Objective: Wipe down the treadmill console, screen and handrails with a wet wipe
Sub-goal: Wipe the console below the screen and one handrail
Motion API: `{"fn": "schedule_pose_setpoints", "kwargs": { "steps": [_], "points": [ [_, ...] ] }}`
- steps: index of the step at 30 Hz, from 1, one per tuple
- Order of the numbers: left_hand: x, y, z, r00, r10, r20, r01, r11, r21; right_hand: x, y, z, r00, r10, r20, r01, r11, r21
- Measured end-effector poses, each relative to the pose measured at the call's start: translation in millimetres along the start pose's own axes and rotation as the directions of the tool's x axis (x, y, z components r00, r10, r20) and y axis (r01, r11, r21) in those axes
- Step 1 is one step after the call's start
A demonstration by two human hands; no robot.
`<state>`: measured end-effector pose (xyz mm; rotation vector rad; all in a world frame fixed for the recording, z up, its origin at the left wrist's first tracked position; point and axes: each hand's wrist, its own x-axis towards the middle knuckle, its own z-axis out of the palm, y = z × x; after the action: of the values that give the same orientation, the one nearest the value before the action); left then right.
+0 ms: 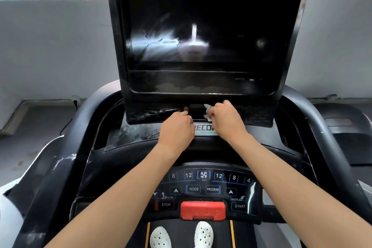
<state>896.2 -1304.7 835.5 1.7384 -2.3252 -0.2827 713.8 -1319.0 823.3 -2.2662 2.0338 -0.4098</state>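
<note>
Head view: the wet wipe [208, 112] is held bunched in the right hand [225, 120] and pressed against the console grille [153, 113] just below the screen [201, 26]. The left hand [177, 128] is curled beside it, with one fingertip on the grille; whether anything is gripped cannot be told. Console wiping is judged to be in hand. Next, the wipe should be drawn sideways along the grille.
</note>
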Motion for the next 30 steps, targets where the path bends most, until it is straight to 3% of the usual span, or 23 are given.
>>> {"fn": "schedule_pose_setpoints", "kwargs": {
  "steps": [4,9,16,30],
  "points": [
    [-2,-1,0,1.000,-0.010,0.014,0.011,0.999,-0.034,-1,-9,1,0.997,0.070,-0.031,-0.069,0.997,0.019],
    [-2,-1,-2,1.000,0.002,0.011,-0.001,0.999,-0.042,5,-31,6,0.997,0.059,-0.047,-0.049,0.980,0.193],
    [-2,0,0,1.000,-0.012,-0.005,0.012,0.999,-0.033,0,-16,-5,0.994,0.101,-0.029,-0.097,0.987,0.129],
    [-2,5,5,1.000,0.005,-0.003,-0.005,1.000,-0.001,-4,-10,6,0.995,0.079,-0.058,-0.066,0.977,0.203]
  ]
}}
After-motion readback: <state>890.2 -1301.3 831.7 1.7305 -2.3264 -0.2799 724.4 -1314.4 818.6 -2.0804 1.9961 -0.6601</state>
